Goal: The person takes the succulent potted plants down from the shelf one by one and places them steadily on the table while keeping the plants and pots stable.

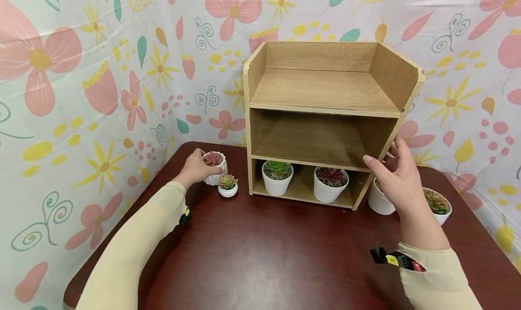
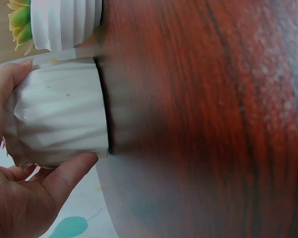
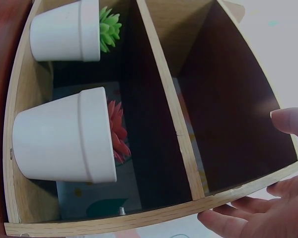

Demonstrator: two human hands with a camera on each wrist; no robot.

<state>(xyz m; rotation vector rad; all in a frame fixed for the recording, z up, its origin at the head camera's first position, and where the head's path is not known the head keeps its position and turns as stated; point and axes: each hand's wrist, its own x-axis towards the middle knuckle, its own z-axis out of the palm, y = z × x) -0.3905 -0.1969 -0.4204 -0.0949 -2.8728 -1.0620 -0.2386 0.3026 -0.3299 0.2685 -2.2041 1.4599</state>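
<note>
My left hand (image 1: 198, 169) grips a white ribbed pot (image 2: 64, 111) with a pink succulent (image 1: 213, 158), thumb and fingers on opposite sides. The pot's base is right at the tabletop. Beside it stands a small white pot (image 1: 228, 191) with a green-orange succulent. My right hand (image 1: 400, 178) holds the right side panel of a three-tier wooden shelf (image 1: 323, 90), its thumb over the inner face and its fingers along the outer side. On the shelf's bottom tier sit a white pot (image 1: 277, 183) with a green succulent and another white pot (image 3: 64, 136) with a red one.
Right of the shelf, partly behind my right hand and wrist, are a white pot (image 1: 380, 200) and another pot (image 1: 441, 206) with a green-red succulent. Everything stands on a dark red-brown table (image 1: 252, 251). A floral curtain (image 1: 163, 74) hangs behind and along the left.
</note>
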